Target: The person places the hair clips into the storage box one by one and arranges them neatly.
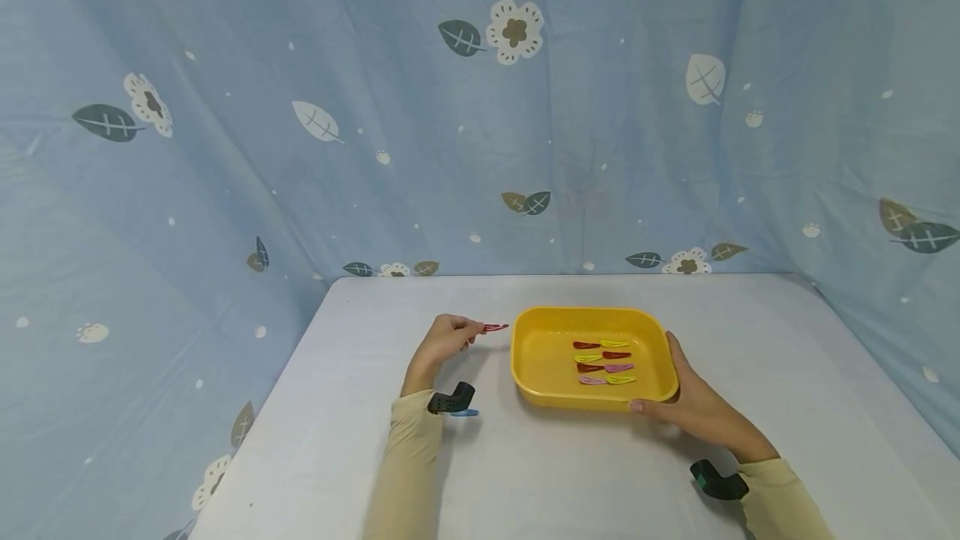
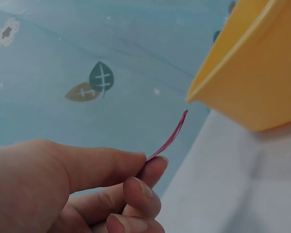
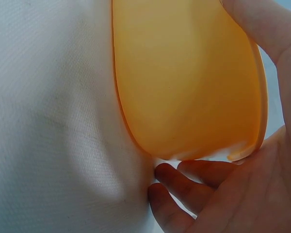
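Note:
Between thumb and index finger, my left hand (image 1: 447, 338) pinches a red snap hair clip (image 1: 495, 327) just left of the yellow tray (image 1: 521, 382). In the left wrist view the hair clip (image 2: 172, 138) looks magenta and sticks out toward the tray's wall (image 2: 262, 92), apart from it. My right hand (image 1: 693, 407) grips the tray's near right corner, thumb along the front and fingers at the right side. Inside the tray, several snap hair clips (image 1: 619, 367) in red, yellow and pink lie in two columns.
A blue hair clip (image 1: 464, 412) lies on the white table (image 1: 570, 473) beside the left wrist, partly behind the black wrist camera (image 1: 452, 398). Another black wrist camera (image 1: 718, 480) is on the right wrist. A blue patterned curtain (image 1: 600, 107) hangs behind the table and along its sides.

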Tool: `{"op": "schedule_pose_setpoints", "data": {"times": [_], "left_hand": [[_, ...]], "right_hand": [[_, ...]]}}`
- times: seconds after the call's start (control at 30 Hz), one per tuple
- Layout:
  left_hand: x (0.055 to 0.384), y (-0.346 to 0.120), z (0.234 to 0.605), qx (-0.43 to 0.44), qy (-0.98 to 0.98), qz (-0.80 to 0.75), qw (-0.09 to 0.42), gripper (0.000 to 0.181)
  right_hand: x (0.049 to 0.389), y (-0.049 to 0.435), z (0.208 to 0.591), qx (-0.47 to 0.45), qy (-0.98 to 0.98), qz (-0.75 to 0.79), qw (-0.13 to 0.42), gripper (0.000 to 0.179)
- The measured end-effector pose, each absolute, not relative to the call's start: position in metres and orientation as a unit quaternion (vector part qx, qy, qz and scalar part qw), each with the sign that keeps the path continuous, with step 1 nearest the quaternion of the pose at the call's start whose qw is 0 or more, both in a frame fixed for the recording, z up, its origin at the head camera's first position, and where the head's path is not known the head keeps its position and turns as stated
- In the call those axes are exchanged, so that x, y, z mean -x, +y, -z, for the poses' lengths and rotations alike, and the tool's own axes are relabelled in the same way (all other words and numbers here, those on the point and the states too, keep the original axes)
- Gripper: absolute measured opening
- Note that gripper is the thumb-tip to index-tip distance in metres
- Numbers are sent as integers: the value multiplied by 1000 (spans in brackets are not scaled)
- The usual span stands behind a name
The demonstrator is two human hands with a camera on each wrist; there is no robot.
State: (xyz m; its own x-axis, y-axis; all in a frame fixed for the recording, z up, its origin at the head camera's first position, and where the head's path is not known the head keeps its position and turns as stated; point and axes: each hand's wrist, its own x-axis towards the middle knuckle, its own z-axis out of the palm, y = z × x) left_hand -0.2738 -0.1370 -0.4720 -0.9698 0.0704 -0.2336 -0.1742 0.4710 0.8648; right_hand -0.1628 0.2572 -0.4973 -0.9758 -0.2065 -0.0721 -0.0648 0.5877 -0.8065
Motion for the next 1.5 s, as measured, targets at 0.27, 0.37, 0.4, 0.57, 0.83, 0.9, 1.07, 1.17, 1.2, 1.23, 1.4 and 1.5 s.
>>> {"op": "schedule_pose_setpoints", "data": {"times": [0.27,0.37,0.4,0.57,0.83,0.9,1.07,1.17,1.2,1.23,1.4,1.5], "left_hand": [[271,-137,468,25,841,-527,124,28],[270,-136,465,27,836,-532,129,27],[269,-136,464,28,835,-533,131,27],[267,-135,461,21,829,-541,139,28],[267,-133,453,5,824,-550,135,29],[267,-130,450,-1,820,-554,142,29],[270,-122,443,-30,813,-561,152,28],[271,-118,439,-34,813,-561,152,28],[272,-116,438,-32,814,-560,153,29],[272,-115,437,-31,814,-560,152,30],[273,-109,433,-23,811,-565,151,27],[273,-105,430,-27,807,-570,154,23]], "right_hand": [[165,260,498,78,887,448,79,133],[165,260,498,73,888,447,83,134],[165,259,498,72,888,447,85,134],[164,258,500,66,888,446,91,135],[165,257,501,72,886,450,86,135],[165,258,501,70,887,448,86,136],[164,258,500,68,888,447,87,136],[164,258,500,68,888,447,87,136],[164,258,500,69,887,448,88,136],[164,258,500,69,887,447,88,135],[164,258,498,69,887,448,87,136],[163,258,497,69,885,452,89,136]]}}
